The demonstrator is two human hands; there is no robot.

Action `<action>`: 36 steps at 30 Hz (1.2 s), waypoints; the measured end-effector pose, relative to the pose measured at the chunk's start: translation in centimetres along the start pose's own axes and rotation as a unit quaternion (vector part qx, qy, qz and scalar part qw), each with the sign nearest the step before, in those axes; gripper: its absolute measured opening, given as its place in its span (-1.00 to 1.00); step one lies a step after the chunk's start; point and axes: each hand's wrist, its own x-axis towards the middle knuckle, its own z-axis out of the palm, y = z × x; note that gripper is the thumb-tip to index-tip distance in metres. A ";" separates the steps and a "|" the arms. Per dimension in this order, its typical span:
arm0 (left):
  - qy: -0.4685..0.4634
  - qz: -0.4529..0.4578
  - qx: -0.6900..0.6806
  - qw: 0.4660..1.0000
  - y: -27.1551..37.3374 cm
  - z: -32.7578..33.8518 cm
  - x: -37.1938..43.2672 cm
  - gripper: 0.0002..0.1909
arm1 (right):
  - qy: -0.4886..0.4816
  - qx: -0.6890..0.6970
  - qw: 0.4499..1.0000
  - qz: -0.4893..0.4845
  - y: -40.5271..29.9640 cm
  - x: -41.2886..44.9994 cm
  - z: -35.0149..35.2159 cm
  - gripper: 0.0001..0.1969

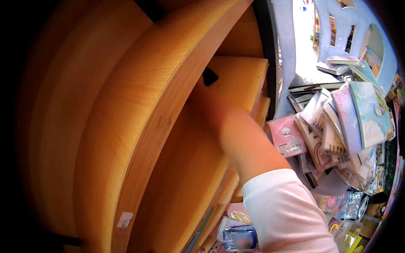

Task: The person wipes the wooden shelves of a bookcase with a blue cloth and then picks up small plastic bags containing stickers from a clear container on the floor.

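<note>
My right hand (200,90) is reaching under the front edge of an upper wooden shelf board (152,132), over the lower wooden shelf (190,164). That edge hides most of the hand and its fingers, and the rest is dark and blurred. Beside the hand shows a small black object (210,77), possibly a cloth; whether I hold it cannot be made out. My bare forearm runs back to a white sleeve (284,208). My left hand is out of view.
Right of the shelves, wrapped notebooks, including a pink spiral notebook (287,134), lie piled on a light blue stand (329,185). Packaged goods, one a blue packet (231,242), lie below the shelves. A black upright post (268,63) borders the shelf's end.
</note>
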 end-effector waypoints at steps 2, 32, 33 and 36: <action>0.004 0.002 0.005 1.000 0.1 0.0 0.3 -0.27 | -0.018 0.002 1.000 0.016 2.0 1.3 -0.1 -0.58; -0.011 -0.017 -0.032 0.999 1.0 -1.4 0.3 -0.28 | 0.130 -0.058 0.947 0.286 9.5 -9.9 -6.9 -0.63; -0.013 -0.015 -0.036 0.999 0.8 -1.3 0.2 -0.28 | 0.143 -0.040 0.942 0.300 9.2 -10.5 -6.8 -0.64; -0.041 -0.028 -0.054 0.997 0.8 -1.4 -0.3 -0.26 | 0.100 0.044 0.936 0.334 5.8 -13.7 -8.4 -0.64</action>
